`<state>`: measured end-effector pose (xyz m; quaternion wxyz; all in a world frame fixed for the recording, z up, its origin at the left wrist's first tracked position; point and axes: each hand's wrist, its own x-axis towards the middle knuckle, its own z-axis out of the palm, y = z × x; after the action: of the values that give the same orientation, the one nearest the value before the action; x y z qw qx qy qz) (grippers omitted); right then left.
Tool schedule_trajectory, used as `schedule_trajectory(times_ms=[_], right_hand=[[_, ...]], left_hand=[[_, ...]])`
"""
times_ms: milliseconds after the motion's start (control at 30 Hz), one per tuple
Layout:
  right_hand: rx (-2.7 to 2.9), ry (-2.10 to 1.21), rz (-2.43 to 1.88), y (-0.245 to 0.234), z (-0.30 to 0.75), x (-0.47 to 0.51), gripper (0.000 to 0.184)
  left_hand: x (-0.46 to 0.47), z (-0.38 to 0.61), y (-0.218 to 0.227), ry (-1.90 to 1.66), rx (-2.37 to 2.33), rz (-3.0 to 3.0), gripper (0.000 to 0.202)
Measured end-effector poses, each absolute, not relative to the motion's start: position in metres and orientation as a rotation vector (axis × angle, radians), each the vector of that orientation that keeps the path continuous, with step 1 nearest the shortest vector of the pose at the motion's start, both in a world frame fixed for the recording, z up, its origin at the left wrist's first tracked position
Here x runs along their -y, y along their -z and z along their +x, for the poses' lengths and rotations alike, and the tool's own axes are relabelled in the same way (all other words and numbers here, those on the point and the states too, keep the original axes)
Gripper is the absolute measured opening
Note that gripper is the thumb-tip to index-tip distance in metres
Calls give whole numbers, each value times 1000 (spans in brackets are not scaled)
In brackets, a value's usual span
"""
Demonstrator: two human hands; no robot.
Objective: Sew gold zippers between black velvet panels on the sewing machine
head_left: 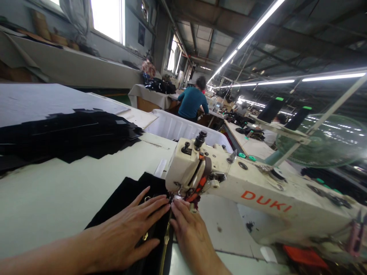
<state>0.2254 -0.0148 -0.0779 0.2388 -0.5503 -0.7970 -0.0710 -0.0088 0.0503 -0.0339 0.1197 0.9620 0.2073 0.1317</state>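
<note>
My left hand lies flat with fingers spread on a piece of black fabric that has a gold zipper along its edge. My right hand rests beside it, fingers stretched forward and pressing the fabric just in front of the needle area. Both sets of fingertips nearly meet under the head of the cream DUKI sewing machine.
A stack of black cut pieces lies on the table at the left. A white plastic bin stands behind the machine. A green fan is at the right. A person in a teal shirt sits at a table further back.
</note>
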Motion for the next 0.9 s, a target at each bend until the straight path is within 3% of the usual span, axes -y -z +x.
schedule_trajectory(times_ms=[333, 400, 500, 567, 667, 767, 900], right_hand=[[2224, 9, -1492, 51, 222, 22, 43], [2190, -56, -1506, 43, 217, 46, 48], [2157, -175, -1496, 35, 205, 100, 64], [2222, -214, -1464, 35, 195, 134, 78], [2288, -185, -1445, 45, 180, 161, 88], [2099, -161, -1423, 55, 171, 161, 68], [1600, -486, -1431, 37, 188, 144, 23]], left_hand=[[-46, -9, 32, -276, -623, 2870, 62], [-19, -17, 28, -213, -593, 2862, 74], [27, -34, 32, -235, -541, 2867, 110], [47, -45, 41, -374, -555, 2888, 99], [50, -53, 48, -507, -585, 2762, 58], [35, -56, 29, -518, -835, 2362, 39], [25, -55, -16, -563, -1079, 1967, 53]])
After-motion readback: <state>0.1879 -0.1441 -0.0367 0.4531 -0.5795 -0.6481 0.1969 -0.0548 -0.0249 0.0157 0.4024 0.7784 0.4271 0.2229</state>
